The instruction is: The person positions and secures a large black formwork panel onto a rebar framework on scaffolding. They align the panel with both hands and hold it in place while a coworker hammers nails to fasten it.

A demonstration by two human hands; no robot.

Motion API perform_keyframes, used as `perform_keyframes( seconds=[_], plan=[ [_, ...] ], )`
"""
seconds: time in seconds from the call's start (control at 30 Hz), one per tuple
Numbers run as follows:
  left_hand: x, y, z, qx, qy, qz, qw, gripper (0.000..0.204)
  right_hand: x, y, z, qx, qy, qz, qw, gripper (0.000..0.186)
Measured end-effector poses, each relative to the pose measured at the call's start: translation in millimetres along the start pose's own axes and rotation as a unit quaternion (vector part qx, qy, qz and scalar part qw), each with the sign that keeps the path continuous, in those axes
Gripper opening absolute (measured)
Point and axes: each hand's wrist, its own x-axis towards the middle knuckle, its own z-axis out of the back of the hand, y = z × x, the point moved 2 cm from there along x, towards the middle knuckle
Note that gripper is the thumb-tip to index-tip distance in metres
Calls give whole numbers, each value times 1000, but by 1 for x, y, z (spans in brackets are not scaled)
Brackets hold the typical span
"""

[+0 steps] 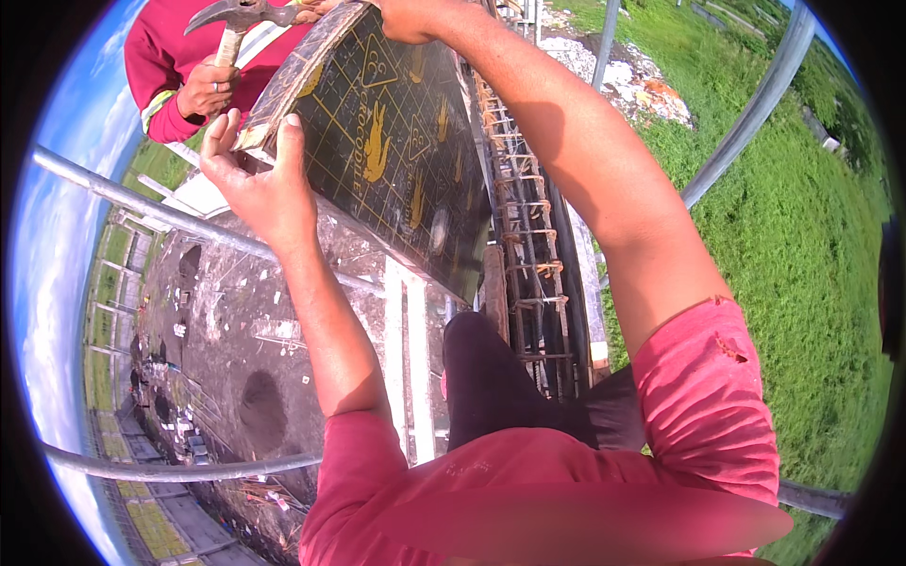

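A: In the head view, what are the hands on?

B: A dark film-faced plywood panel [377, 141] with gold print. The left hand [269, 200] pinches its near corner, thumb on the printed face and fingers round the edge. The right hand [408, 17] is closed over the upper edge, though the rim of the picture cuts part of it off.

A: Where does the panel stand?

B: Tilted, just left of the tied rebar cage [528, 222]. I can't tell whether its lower edge rests on anything.

A: Anyone else there?

B: A co-worker in a red sleeve [156, 71], beyond the panel, whose hand [201, 90] grips a claw hammer [229, 47] by its handle.

A: How far along would you put it?

B: Partway, I'd judge. The cage's ties look done, and a long board [592, 292] already runs along its right side. The panel is still hand-held and leaning, so setting and fixing it seem left. I see no nail being driven; any fastening at the lower edge is too hidden to judge.
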Motion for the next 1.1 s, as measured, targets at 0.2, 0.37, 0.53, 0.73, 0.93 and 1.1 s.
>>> perform_keyframes(
  seconds=[0.2, 0.37, 0.53, 0.73, 0.93, 1.1],
  plan=[
    [62, -28, -2, 289, 301, -83, 905, 61, -17, 14, -6, -15, -16, -61, 998, 57],
    [92, -19, -23, 372, 444, -23, 815, 80, -23, 14, -9, -20, -35, -64, 997, 80],
    [102, -14, -45, 515, 459, -136, 711, 88, -19, 6, -14, 8, -9, -72, 997, 80],
    [104, -25, -65, 581, 462, -55, 667, 84, -16, -3, -20, 44, -24, -71, 996, 81],
    [97, -40, -68, 561, 460, -67, 685, 84, -25, -9, -8, 112, -60, -48, 991, 79],
    [95, -39, -70, 545, 463, -64, 696, 86, -34, -4, 0, 120, -99, -8, 988, 71]
  ],
)
